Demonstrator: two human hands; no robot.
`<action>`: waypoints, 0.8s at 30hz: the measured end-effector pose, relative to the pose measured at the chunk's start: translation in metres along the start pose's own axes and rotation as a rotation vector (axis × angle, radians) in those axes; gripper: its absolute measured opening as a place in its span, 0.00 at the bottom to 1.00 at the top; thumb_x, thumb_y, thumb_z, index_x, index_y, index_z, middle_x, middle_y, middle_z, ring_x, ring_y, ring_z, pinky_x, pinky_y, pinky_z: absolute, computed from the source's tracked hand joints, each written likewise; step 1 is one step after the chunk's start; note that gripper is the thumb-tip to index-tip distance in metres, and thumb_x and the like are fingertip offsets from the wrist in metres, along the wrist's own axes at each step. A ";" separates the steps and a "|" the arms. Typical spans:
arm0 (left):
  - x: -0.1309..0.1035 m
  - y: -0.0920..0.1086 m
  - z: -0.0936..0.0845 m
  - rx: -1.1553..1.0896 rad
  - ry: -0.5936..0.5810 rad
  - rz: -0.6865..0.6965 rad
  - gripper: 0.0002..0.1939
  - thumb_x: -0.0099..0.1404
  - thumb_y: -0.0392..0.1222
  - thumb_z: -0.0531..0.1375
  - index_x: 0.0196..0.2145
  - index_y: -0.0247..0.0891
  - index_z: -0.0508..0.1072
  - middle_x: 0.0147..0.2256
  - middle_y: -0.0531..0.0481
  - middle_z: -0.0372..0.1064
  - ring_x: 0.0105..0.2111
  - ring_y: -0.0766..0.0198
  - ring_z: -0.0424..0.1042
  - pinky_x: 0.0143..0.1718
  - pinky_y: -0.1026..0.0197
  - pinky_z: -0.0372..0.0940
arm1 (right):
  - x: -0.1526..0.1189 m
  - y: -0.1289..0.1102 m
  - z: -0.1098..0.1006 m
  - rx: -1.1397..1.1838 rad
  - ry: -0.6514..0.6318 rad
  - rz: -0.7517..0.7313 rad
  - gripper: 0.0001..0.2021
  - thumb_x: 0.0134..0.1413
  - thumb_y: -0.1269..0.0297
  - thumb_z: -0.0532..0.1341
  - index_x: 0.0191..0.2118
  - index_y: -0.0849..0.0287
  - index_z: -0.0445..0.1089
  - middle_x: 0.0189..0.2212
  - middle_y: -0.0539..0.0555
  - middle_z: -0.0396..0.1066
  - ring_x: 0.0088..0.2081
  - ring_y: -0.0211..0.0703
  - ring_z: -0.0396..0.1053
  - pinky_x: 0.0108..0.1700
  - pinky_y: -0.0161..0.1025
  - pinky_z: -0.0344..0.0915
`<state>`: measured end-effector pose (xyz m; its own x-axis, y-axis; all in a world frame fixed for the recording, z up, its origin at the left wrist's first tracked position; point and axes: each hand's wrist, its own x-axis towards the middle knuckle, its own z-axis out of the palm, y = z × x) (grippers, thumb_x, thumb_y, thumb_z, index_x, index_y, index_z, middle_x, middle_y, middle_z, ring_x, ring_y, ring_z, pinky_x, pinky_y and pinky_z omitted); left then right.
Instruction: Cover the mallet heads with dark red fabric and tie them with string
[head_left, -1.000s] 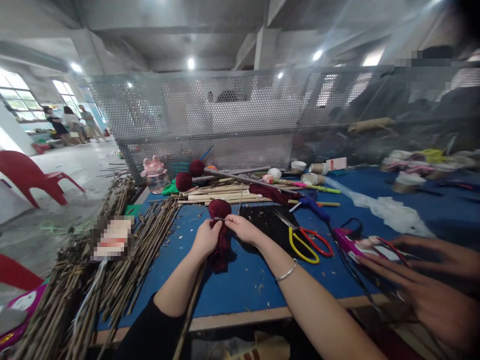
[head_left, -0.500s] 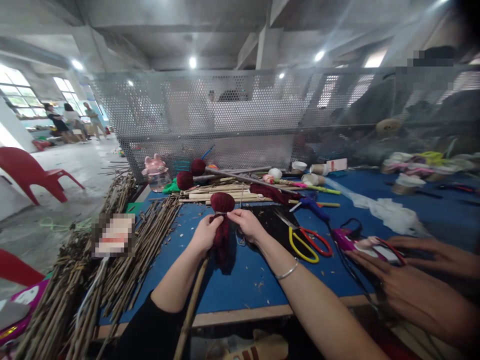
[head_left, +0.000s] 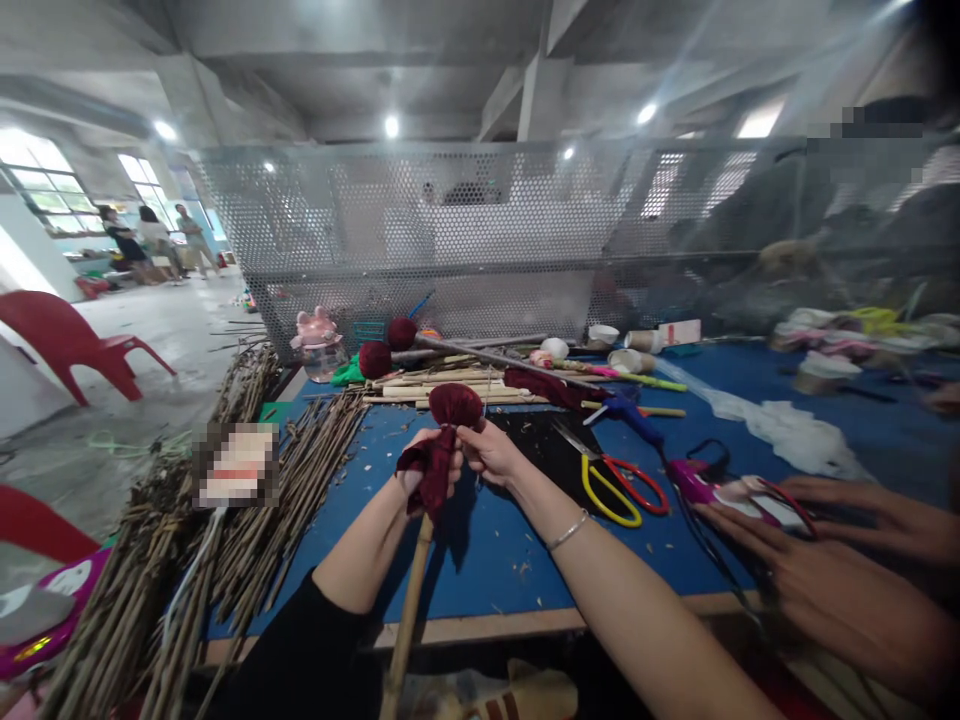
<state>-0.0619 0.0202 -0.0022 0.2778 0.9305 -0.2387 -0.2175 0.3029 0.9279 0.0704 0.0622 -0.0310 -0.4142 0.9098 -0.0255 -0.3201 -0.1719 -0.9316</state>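
A dark red cloth-covered ball [head_left: 455, 403] tops a wooden stick [head_left: 409, 612], its loose cloth [head_left: 436, 470] hanging down around the stick. Just below the ball, my left hand [head_left: 409, 482] is wrapped round the cloth and stick, partly hidden behind the cloth. My right hand [head_left: 493, 452] is closed in a pinch beside the neck of the ball, at a thin string that is hard to see. Right of it lie scissors [head_left: 619, 487] with yellow and red handles on a black cloth [head_left: 525, 440].
Bundled twigs [head_left: 289, 500] line the left side. Behind the ball are pale sticks [head_left: 420, 388], two more red balls [head_left: 375, 358] and a blue glue gun [head_left: 630, 413]. A co-worker's hands [head_left: 817, 570] rest at the right by a purple-and-white device [head_left: 694, 480]. A perforated metal screen [head_left: 420, 230] stands behind.
My left hand has turned and now wraps round the cloth and stick, gathering the cloth. The ball has shifted slightly right, and the stick stands more upright. My right hand stays by the neck.
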 end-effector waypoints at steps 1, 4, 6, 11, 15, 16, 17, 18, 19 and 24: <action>0.001 -0.001 0.000 -0.052 -0.073 -0.042 0.19 0.57 0.55 0.48 0.25 0.36 0.66 0.14 0.56 0.50 0.12 0.71 0.48 0.15 0.65 0.51 | 0.001 0.000 0.000 -0.011 0.018 -0.035 0.23 0.33 0.53 0.68 0.33 0.58 0.59 0.16 0.40 0.58 0.11 0.24 0.43 0.12 0.27 0.37; 0.003 -0.001 -0.001 -0.074 -0.130 -0.095 0.20 0.59 0.54 0.45 0.26 0.37 0.66 0.15 0.54 0.52 0.13 0.70 0.50 0.16 0.64 0.54 | 0.001 -0.002 -0.003 -0.083 0.053 -0.121 0.21 0.36 0.56 0.67 0.36 0.58 0.61 0.17 0.41 0.62 0.11 0.25 0.45 0.12 0.28 0.40; 0.003 0.004 -0.005 0.075 0.067 -0.019 0.24 0.61 0.56 0.42 0.30 0.35 0.69 0.20 0.48 0.62 0.18 0.65 0.61 0.23 0.59 0.60 | 0.001 -0.004 -0.005 -0.119 0.068 -0.180 0.21 0.37 0.59 0.67 0.39 0.59 0.63 0.22 0.45 0.68 0.15 0.28 0.54 0.16 0.28 0.51; 0.001 0.032 -0.018 0.373 0.577 0.269 0.28 0.64 0.55 0.40 0.46 0.30 0.65 0.47 0.37 0.67 0.48 0.53 0.63 0.47 0.55 0.56 | 0.004 -0.003 -0.004 -0.177 0.089 -0.291 0.22 0.37 0.62 0.67 0.43 0.60 0.67 0.38 0.53 0.72 0.37 0.41 0.68 0.41 0.37 0.64; 0.001 0.032 -0.003 0.594 0.462 0.328 0.26 0.62 0.55 0.48 0.46 0.31 0.67 0.47 0.37 0.67 0.48 0.53 0.64 0.49 0.57 0.55 | 0.002 -0.004 0.006 -0.220 0.110 -0.253 0.24 0.36 0.61 0.67 0.44 0.60 0.65 0.30 0.52 0.72 0.28 0.38 0.67 0.32 0.36 0.64; 0.001 0.027 0.003 0.618 0.462 0.316 0.27 0.62 0.55 0.49 0.49 0.31 0.65 0.48 0.36 0.67 0.48 0.53 0.65 0.48 0.57 0.56 | 0.001 -0.005 0.008 -0.262 0.147 -0.243 0.24 0.37 0.60 0.67 0.43 0.60 0.65 0.25 0.50 0.70 0.24 0.37 0.64 0.27 0.34 0.62; 0.002 0.020 0.009 0.626 0.467 0.290 0.28 0.61 0.55 0.49 0.51 0.31 0.62 0.48 0.35 0.66 0.48 0.54 0.66 0.47 0.58 0.57 | -0.001 -0.006 0.009 -0.311 0.190 -0.239 0.23 0.37 0.59 0.67 0.43 0.60 0.65 0.21 0.48 0.67 0.20 0.35 0.61 0.24 0.33 0.59; 0.002 0.013 0.013 0.622 0.472 0.252 0.28 0.61 0.55 0.50 0.51 0.30 0.62 0.48 0.34 0.67 0.47 0.53 0.66 0.45 0.58 0.58 | -0.002 -0.007 0.009 -0.358 0.225 -0.238 0.23 0.38 0.59 0.66 0.42 0.61 0.65 0.18 0.46 0.64 0.18 0.34 0.58 0.22 0.32 0.57; 0.003 0.005 0.016 0.614 0.475 0.216 0.27 0.61 0.56 0.49 0.49 0.30 0.64 0.46 0.34 0.68 0.45 0.53 0.68 0.43 0.59 0.59 | -0.003 -0.008 0.008 -0.396 0.243 -0.240 0.23 0.38 0.58 0.66 0.42 0.61 0.64 0.16 0.45 0.62 0.17 0.33 0.56 0.20 0.32 0.54; 0.006 -0.013 0.010 0.626 0.536 0.284 0.23 0.63 0.56 0.45 0.34 0.32 0.68 0.33 0.40 0.71 0.34 0.57 0.68 0.34 0.60 0.59 | -0.004 -0.010 -0.008 -0.488 0.167 -0.174 0.24 0.41 0.57 0.64 0.45 0.60 0.60 0.16 0.42 0.59 0.17 0.32 0.54 0.20 0.31 0.50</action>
<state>-0.0482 0.0196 -0.0132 -0.2212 0.9728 0.0689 0.3866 0.0226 0.9220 0.0816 0.0633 -0.0247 -0.2365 0.9638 0.1235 0.0778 0.1455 -0.9863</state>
